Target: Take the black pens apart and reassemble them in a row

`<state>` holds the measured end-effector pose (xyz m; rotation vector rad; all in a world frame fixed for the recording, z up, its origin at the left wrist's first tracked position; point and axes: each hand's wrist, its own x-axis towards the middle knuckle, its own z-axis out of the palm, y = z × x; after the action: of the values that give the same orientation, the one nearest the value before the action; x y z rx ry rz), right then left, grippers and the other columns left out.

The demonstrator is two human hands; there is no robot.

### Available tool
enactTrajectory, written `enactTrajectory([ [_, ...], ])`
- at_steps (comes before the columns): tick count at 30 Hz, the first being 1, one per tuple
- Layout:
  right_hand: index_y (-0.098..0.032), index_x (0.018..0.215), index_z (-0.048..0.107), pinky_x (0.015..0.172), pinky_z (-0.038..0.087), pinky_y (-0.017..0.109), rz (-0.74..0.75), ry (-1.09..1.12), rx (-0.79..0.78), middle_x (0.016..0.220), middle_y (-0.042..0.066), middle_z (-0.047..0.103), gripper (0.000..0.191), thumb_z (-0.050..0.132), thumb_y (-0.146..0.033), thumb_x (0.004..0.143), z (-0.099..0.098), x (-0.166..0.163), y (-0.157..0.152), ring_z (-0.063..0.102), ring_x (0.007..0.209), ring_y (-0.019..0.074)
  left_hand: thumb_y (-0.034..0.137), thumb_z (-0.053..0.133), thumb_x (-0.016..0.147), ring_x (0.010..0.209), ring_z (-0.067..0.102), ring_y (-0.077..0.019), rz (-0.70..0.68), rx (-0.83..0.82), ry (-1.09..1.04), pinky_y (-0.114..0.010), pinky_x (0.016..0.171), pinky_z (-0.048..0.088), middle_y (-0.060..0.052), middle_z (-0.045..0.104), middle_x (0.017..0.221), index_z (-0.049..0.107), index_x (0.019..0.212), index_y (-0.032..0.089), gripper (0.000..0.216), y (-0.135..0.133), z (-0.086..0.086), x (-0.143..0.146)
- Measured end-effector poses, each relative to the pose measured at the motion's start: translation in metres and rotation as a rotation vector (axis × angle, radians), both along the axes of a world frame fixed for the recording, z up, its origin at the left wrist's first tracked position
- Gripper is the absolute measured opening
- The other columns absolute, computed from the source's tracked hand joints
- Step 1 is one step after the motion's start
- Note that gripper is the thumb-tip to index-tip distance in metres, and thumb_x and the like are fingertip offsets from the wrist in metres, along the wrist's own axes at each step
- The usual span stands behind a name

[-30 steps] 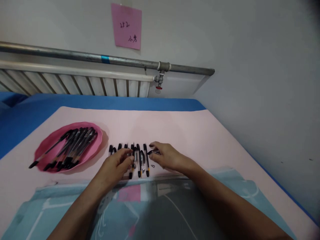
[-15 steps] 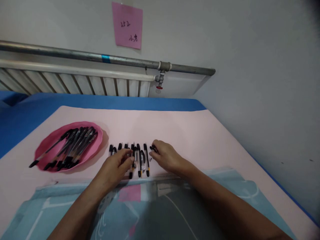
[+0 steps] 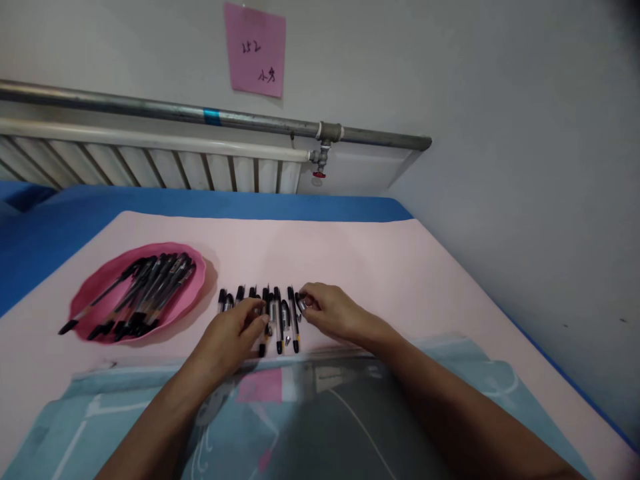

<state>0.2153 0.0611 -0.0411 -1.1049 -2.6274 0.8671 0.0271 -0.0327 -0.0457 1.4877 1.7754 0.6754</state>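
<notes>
A row of several black pens point(image 3: 280, 320) lies side by side on the pink sheet point(image 3: 380, 267), tips pointing toward me. My left hand point(image 3: 233, 333) rests on the left part of the row, fingers curled over the pens. My right hand point(image 3: 327, 312) sits at the right end of the row, its fingers pinched on a small black pen part point(image 3: 301, 301) held beside the last pen. A pink oval tray point(image 3: 90, 293) further left holds several more black pens point(image 3: 145, 290).
A blue mattress edge point(image 3: 250, 203) borders the pink sheet at the back. A radiator point(image 3: 150, 167) and metal pipe point(image 3: 250, 123) run along the wall behind, under a pink note point(image 3: 255, 48). A light blue patterned cloth point(image 3: 350, 413) covers the near side. A grey wall stands on the right.
My right hand has drawn left toward the end of the pen row, with the small black part still pinched in its fingers. My left hand has hardly moved.
</notes>
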Motion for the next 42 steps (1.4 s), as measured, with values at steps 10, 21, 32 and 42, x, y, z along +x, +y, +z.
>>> enactTrajectory([
  [10,-0.016,0.076,0.050,0.053,0.026,0.021,-0.156,0.025,0.002,0.064,0.000,0.054,0.007,0.046,-0.020,0.078,-0.012,-0.007,-0.003,0.044,0.057,0.0094,0.035,0.041,0.078,0.078,0.059,-0.0220,-0.008,-0.002,0.094,-0.030,0.067,0.040,-0.006,0.065,0.085,0.054,0.106,0.017,0.036,0.000,0.001,0.002],
  [21,-0.016,0.078,0.052,0.052,0.028,0.020,-0.096,0.002,-0.065,0.068,0.001,0.057,0.006,0.047,-0.016,0.074,-0.014,-0.006,-0.007,0.046,0.058,0.0101,0.035,0.043,0.076,0.076,0.058,-0.0219,0.008,0.017,0.057,-0.031,0.066,0.040,-0.006,0.065,0.083,0.056,0.104,0.018,0.035,0.000,0.000,0.002],
  [32,-0.016,0.074,0.054,0.057,0.034,0.023,-0.190,0.096,-0.015,0.067,0.001,0.057,0.014,0.044,-0.025,0.077,-0.013,-0.007,0.004,0.050,0.062,0.0123,0.033,0.041,0.080,0.073,0.059,-0.0191,0.129,0.117,0.113,-0.029,0.066,0.043,-0.005,0.065,0.081,0.057,0.101,0.017,0.031,-0.001,0.007,-0.011],
  [42,-0.019,0.072,0.054,0.059,0.037,0.027,-0.153,0.117,0.002,0.068,0.002,0.058,0.017,0.042,-0.029,0.078,-0.020,-0.006,0.011,0.051,0.062,0.0154,0.028,0.037,0.081,0.092,0.053,-0.0263,0.640,0.344,0.677,-0.037,0.081,0.040,-0.013,0.060,0.098,0.057,0.101,0.012,0.033,-0.002,0.015,-0.088],
])
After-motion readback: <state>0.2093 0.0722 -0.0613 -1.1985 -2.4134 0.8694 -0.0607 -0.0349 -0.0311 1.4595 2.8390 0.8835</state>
